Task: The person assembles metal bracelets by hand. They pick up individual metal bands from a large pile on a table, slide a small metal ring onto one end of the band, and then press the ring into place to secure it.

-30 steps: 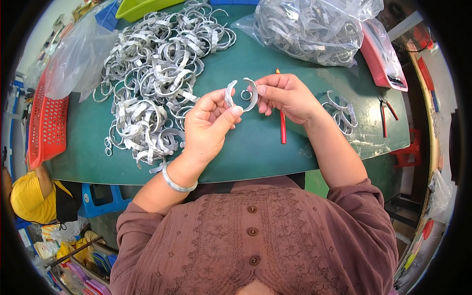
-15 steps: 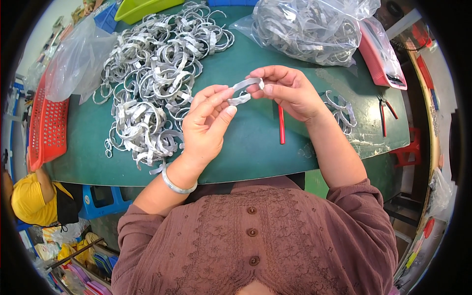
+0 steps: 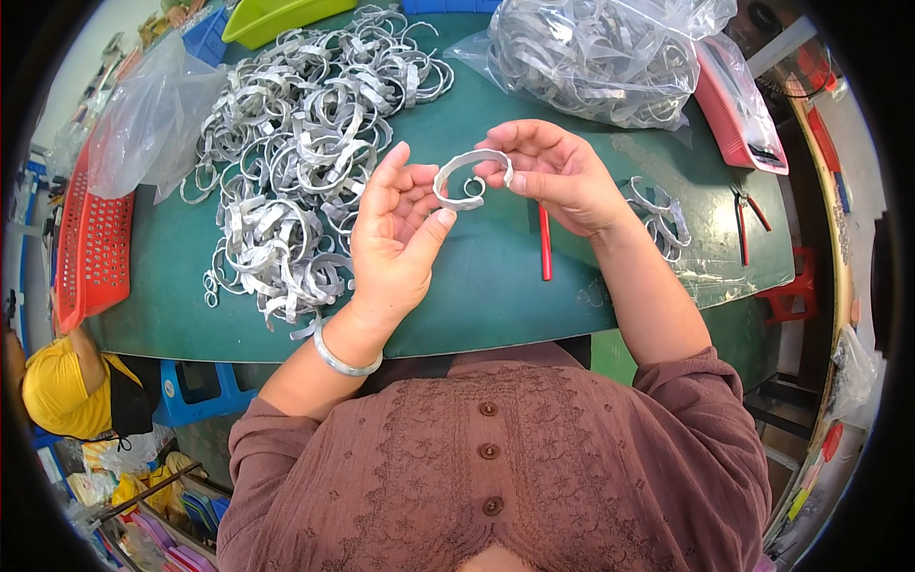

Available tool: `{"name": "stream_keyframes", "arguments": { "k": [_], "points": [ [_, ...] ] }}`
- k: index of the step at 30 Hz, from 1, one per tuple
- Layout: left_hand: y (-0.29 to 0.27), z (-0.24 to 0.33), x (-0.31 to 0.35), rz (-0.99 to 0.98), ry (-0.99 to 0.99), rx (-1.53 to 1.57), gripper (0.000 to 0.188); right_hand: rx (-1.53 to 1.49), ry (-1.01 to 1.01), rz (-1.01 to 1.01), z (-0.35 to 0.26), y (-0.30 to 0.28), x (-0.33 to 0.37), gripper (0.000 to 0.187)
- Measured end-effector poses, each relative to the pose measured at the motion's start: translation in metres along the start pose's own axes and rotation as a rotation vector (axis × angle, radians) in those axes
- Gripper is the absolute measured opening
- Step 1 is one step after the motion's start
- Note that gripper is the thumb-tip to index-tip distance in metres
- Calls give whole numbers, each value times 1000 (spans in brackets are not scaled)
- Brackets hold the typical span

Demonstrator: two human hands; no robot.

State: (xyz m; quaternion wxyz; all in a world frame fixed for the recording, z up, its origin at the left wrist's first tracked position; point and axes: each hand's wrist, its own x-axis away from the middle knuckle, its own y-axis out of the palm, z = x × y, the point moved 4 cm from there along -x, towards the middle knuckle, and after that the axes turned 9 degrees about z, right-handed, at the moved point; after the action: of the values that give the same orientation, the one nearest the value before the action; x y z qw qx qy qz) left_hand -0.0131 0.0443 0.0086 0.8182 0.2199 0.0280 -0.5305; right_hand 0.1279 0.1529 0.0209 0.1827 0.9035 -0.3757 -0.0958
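Note:
Over the table's front part, my right hand [image 3: 551, 176] pinches one end of a silver-grey cuff bracelet [image 3: 464, 157] between thumb and fingers. The bracelet is an open loop, and a small ring [image 3: 474, 187] shows inside its curve. My left hand [image 3: 394, 232] stands at the loop's left side with thumb and fingers apart; whether a fingertip brushes the metal I cannot tell. Left of it lies a large heap of similar grey bracelets [image 3: 286, 143]. Beneath my right hand a red handle [image 3: 545, 246] lies on the green table [image 3: 457, 305]; its upper end is hidden.
A clear bag of bracelets [image 3: 596, 67] sits at the back, beside a pink basket [image 3: 729, 119]. Several loose bracelets [image 3: 662, 219] and red-handled pliers [image 3: 746, 224] lie at right. A red basket [image 3: 92, 243] stands left; a person in yellow [image 3: 67, 386] is beyond the edge.
My left fingers have spread and come off the bracelet. The loop has turned to face upward, so its round shape and the small ring now show. My right hand keeps its pinch.

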Motion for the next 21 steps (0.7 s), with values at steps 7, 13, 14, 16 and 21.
{"name": "stream_keyframes", "arguments": {
  "k": [7, 13, 14, 16, 21],
  "points": [
    [-1, 0, 0, -4, 28, -13, 56, -64, -27, -12, -3, 3, 0, 35],
    [1, 4, 1, -10, 80, -41, 58, -54, -29, 25, -2, 3, 0, 38],
    [1, 5, 1, -9, 79, -45, 59, -53, -40, 22, -2, 3, 0, 38],
    [2, 6, 2, -6, 73, -26, 61, -55, -55, 2, -1, 0, 0, 41],
    [1, 5, 3, 0, 73, -20, 63, -62, -58, -11, -1, 1, 0, 44]
  ]
}}
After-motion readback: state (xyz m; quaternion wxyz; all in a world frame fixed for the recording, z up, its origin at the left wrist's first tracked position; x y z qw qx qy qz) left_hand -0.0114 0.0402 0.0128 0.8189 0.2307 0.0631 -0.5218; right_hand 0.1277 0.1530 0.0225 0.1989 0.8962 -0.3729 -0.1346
